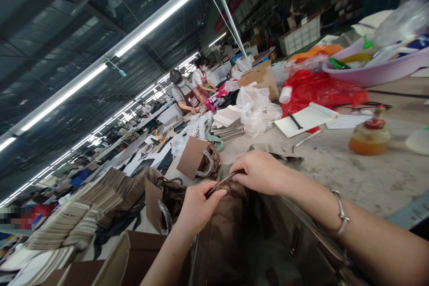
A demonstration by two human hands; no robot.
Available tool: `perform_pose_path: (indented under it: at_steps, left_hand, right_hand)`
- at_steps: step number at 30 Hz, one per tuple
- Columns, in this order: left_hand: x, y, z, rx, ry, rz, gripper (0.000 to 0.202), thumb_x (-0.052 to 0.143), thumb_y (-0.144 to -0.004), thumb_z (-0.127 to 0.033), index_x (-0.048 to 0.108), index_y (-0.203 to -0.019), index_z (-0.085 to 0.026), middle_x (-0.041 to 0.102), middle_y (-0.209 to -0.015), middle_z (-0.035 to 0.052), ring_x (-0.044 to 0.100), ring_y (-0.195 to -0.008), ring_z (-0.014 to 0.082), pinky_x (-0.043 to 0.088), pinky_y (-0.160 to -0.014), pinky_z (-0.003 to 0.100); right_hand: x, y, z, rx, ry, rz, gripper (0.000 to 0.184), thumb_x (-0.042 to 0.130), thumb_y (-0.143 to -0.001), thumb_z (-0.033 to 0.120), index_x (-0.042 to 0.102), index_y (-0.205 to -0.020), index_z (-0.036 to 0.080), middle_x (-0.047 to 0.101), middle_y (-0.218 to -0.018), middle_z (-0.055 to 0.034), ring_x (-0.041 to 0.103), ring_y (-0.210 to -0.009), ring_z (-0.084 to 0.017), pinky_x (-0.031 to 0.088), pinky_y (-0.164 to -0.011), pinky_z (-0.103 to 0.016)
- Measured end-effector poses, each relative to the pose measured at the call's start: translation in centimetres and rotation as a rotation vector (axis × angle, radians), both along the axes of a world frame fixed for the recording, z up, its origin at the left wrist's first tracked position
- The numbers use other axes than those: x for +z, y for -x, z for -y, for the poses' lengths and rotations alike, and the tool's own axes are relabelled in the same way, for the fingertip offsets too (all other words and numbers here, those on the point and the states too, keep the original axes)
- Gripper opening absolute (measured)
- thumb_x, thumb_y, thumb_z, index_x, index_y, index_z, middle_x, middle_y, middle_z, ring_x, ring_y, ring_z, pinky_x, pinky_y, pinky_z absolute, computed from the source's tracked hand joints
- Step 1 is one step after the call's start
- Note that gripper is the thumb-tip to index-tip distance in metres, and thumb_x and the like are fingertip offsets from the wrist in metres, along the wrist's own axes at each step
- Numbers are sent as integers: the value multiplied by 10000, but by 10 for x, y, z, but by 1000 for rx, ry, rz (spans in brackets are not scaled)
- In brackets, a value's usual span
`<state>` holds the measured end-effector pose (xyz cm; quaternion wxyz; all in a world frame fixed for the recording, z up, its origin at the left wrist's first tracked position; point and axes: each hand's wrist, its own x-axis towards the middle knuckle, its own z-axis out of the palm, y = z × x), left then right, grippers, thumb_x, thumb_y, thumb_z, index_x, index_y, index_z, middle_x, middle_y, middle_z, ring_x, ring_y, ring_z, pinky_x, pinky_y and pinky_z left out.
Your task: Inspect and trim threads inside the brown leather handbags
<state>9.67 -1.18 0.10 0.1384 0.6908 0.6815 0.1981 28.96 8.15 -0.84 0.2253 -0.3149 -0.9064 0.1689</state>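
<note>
A brown bag (221,237) with a soft fabric lining lies open in front of me at the bottom of the head view. My left hand (197,208) is closed, pinching one end of a thin dark edge on the bag between thumb and fingers. A short way to the right, my right hand (259,170) pinches the same edge, its fingertips curled over it. The stretch between the two hands looks fairly straight. My fingers partly hide what they grip. A metal bracelet (342,214) circles my right wrist.
Beyond the hands stand brown bag pieces with wrapped handles (205,163). Stacked tan panels (107,192) lie left. To the right are a glue bottle (370,136), a notebook (304,118), a red plastic bag (321,94) and a purple basin (378,73). Two people work farther along the table.
</note>
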Motion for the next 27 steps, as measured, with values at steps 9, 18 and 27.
perform_pose_path:
  at_steps: [9, 18, 27]
  left_hand:
    - [-5, 1, 0, 74, 6, 51, 282, 536, -821, -386, 691, -737, -166, 618, -663, -14, 526, -650, 136, 370, -589, 201]
    - [-9, -1, -4, 92, -27, 33, 208, 572, -784, -328, 632, -666, -168, 547, -582, -35, 474, -587, 110, 337, -544, 190]
    - [-7, 0, -3, 31, -55, 79, 218, 562, -820, -366, 685, -894, -201, 678, -814, -15, 586, -743, 145, 431, -691, 207]
  right_hand:
    - [-6, 2, -1, 5, -30, -43, 201, 513, -773, 264, 710, -811, 258, 689, -826, 3, 595, -786, -176, 346, -623, -255]
    - [-3, 3, 2, -31, -30, -9, 208, 506, -772, 263, 710, -812, 257, 693, -826, 0, 603, -781, -184, 350, -611, -258]
    - [2, 1, 4, -42, 24, 12, 225, 507, -774, 253, 719, -850, 244, 697, -855, -25, 607, -805, -192, 390, -667, -254]
